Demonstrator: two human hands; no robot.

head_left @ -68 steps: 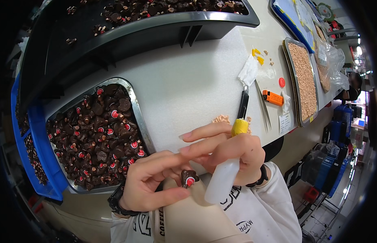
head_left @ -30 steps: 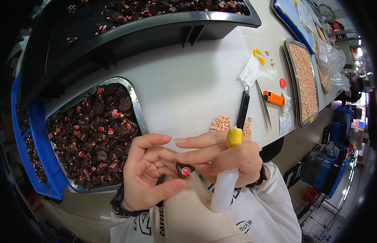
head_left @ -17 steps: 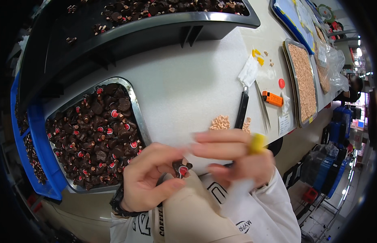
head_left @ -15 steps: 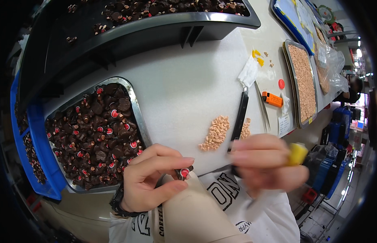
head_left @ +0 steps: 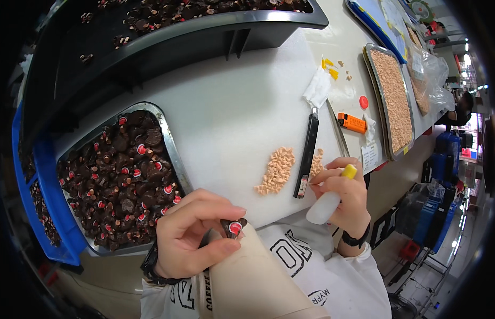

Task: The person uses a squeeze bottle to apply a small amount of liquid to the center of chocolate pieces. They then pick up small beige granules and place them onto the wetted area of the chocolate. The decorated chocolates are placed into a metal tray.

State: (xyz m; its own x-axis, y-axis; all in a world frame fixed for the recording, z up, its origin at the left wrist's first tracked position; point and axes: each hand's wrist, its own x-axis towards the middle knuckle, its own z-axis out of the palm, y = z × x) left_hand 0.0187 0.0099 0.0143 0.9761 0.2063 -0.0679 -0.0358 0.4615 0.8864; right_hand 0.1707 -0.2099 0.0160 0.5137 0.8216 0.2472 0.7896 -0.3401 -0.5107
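My left hand [head_left: 191, 239] pinches a small dark brown piece [head_left: 234, 228] with a red-and-white round spot between thumb and forefinger. In my right hand [head_left: 346, 199] is a small whitish squeeze bottle [head_left: 323, 207] with a yellow tip; its body hangs below the palm. The right thumb and forefinger reach to a small heap of tan chips [head_left: 316, 162], partly covered by that hand. A larger heap of tan chips [head_left: 277, 171] lies on the white work surface [head_left: 221, 117]. Between the heaps rests a black-handled tool [head_left: 308, 157], its far end wrapped in white tissue.
At left, a metal tray [head_left: 170, 133] holds many dark pieces with red spots. A black bin [head_left: 205, 26] stands behind it, blue bins [head_left: 56, 202] beside it. To the right lie tweezers [head_left: 338, 127], an orange lighter [head_left: 352, 123], a red disc [head_left: 363, 102] and a tray of tan chips [head_left: 391, 101].
My right hand, blurred before, has moved left and away from me to the smaller chip heap, with the bottle still in it. My left hand keeps the dark piece in nearly the same place.
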